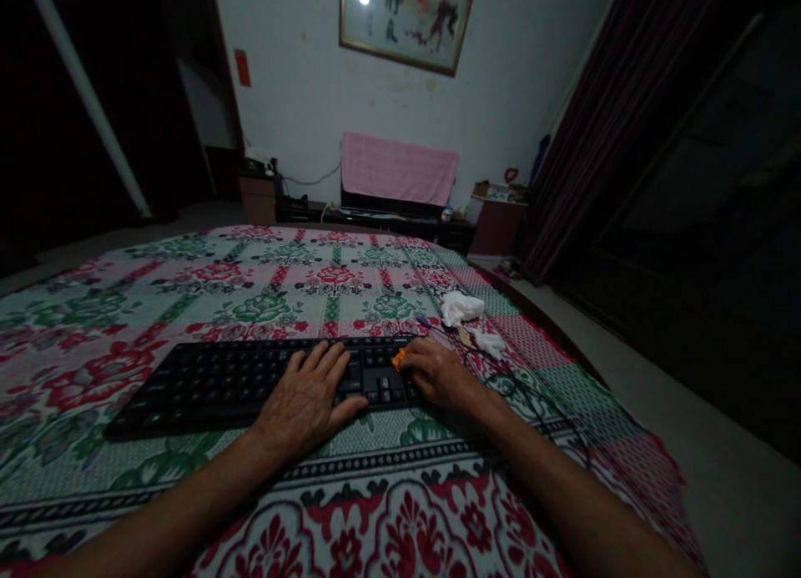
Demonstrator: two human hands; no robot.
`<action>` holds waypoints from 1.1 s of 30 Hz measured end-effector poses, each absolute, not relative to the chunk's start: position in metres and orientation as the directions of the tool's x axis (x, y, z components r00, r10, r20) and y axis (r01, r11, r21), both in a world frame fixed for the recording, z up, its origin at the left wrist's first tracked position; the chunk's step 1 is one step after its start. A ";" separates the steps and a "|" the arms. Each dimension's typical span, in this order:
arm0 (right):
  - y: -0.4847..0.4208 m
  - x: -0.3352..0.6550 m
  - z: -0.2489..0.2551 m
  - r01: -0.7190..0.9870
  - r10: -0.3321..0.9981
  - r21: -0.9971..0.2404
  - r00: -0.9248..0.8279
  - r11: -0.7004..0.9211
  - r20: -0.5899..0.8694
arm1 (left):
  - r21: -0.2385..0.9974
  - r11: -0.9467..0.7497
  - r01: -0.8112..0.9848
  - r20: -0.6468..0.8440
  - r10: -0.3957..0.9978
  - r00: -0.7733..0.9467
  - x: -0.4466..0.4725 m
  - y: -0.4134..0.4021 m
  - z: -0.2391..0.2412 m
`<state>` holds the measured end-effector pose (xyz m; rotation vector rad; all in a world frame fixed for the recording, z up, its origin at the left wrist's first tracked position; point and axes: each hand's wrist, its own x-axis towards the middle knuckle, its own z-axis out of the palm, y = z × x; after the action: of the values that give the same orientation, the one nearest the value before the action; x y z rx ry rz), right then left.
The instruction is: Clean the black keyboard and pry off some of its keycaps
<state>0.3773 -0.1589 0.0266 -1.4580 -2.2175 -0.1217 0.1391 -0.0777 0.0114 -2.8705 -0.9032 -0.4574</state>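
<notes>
A black keyboard (219, 384) lies on the patterned bedspread (400, 503) in front of me. My left hand (306, 394) rests palm down across its right-middle keys, fingers stretched out and thumb apart. Toward the keyboard's right end, my right hand (438, 371) has its fingers closed on a small orange piece (399, 359), which looks like crumpled cloth or paper. The piece is close to the keys; whether it touches them I cannot tell. The right hand hides part of the number keys.
Crumpled white tissues (461, 308) and a black cable (531, 394) lie right of the keyboard. Beyond the bed, a pink towel (400, 169) drapes over a screen on a low stand. Small cabinets (497, 223) flank it, and a dark curtain (572, 136) hangs at right.
</notes>
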 end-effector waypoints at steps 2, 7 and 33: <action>-0.160 0.381 0.027 0.896 0.854 -0.195 -0.285 0.399 0.434 | -0.014 -0.828 0.561 0.332 0.526 0.783 0.139 -0.078 0.012; -0.161 0.390 0.029 0.930 0.850 -0.200 -0.176 0.310 0.496 | -0.023 -0.833 0.553 0.382 0.504 0.775 0.138 -0.078 0.012; -0.163 0.384 0.034 0.894 0.863 -0.223 -0.271 0.390 0.426 | -0.015 -0.829 0.558 0.364 0.516 0.776 0.139 -0.078 0.012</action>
<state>0.3841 -0.1631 0.0338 -1.5047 -2.1731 -0.0835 0.1391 -0.0781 0.0117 -2.8442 -0.8638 -0.5294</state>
